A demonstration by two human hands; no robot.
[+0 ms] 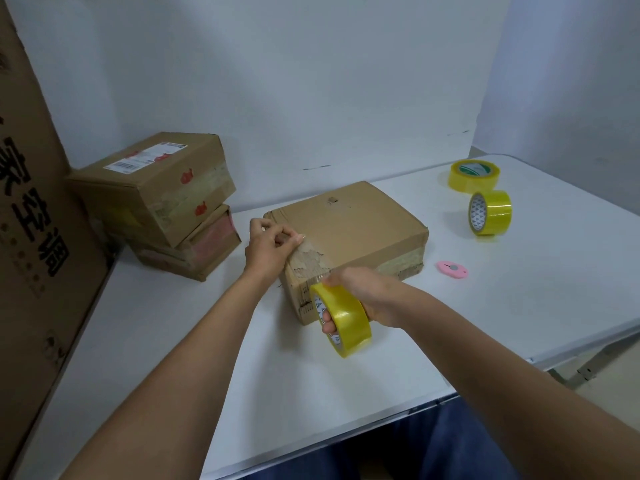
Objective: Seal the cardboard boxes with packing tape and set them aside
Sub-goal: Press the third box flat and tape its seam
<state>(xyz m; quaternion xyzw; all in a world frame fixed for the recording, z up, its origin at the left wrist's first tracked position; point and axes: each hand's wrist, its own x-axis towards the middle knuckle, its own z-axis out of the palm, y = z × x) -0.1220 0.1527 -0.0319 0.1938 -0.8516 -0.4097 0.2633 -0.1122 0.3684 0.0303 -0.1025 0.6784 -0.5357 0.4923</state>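
A flat brown cardboard box [360,223] lies in the middle of the white table [519,299], its near left corner torn and ragged. My left hand [268,249] rests on the box's left top edge, fingertips pinching the tape end there. My right hand [363,299] grips a yellow tape roll [343,320] held against the box's near side, fingers through the core. Clear tape runs from the roll up over the torn corner.
Two sealed boxes [156,188] are stacked at the back left, the lower one [194,251] partly hidden. A tall printed carton [31,216] stands at the far left. Two more yellow tape rolls [474,176] [490,213] and a pink cutter [452,267] lie at the right.
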